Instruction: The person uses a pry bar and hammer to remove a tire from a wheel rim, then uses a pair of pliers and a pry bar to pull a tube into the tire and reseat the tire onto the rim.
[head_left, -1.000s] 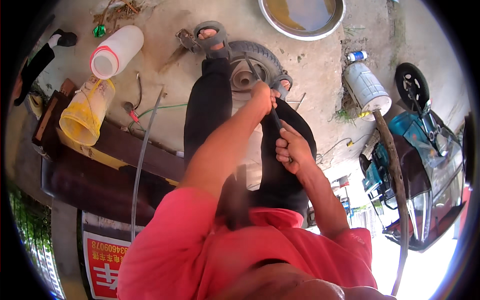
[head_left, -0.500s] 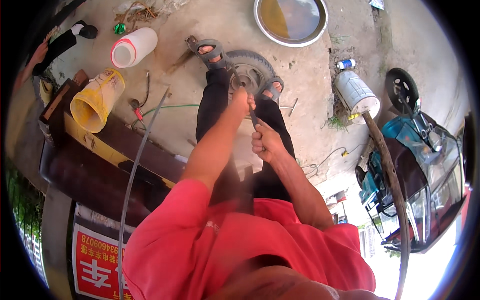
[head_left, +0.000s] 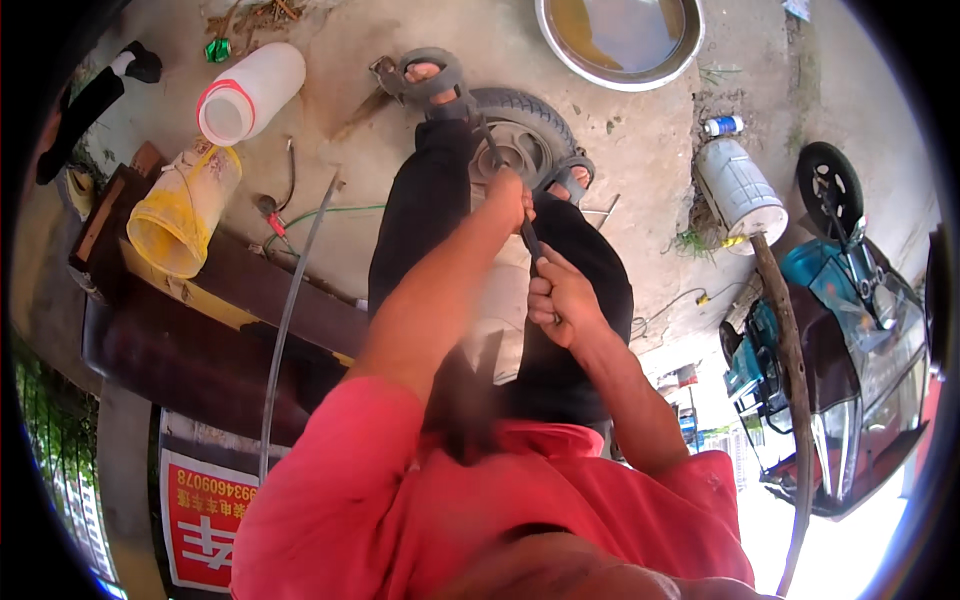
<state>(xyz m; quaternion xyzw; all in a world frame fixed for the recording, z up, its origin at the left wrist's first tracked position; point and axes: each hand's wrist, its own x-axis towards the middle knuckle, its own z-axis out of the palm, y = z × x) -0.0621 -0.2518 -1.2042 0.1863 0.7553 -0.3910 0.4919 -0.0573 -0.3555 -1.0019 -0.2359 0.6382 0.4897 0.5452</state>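
My left hand [head_left: 515,195] is closed around a dark metal bar [head_left: 531,240] that runs down to the hub of a tyred wheel [head_left: 530,120] lying on the ground. Lower along that bar, toward my body, my right hand [head_left: 558,300] grips it with curled fingers. My sandalled feet [head_left: 430,80] rest on either side of the wheel, at its rim, and my legs in black trousers flank the bar. Exactly where the bar meets the wheel is too small to tell.
A metal basin [head_left: 620,25] holds murky water. Around me lie a white jug [head_left: 255,90], yellow bucket [head_left: 185,210], white drum [head_left: 740,195], hose [head_left: 325,207] and wooden pole [head_left: 785,340]. A dark bench [head_left: 200,360] is left, a vehicle [head_left: 840,370] right, another person's leg [head_left: 90,120] upper left.
The whole view has shifted, first down and then back up and rightward. Both hands keep their hold on the bar. The other person's hand, visible at upper left earlier, is now mostly out of sight.
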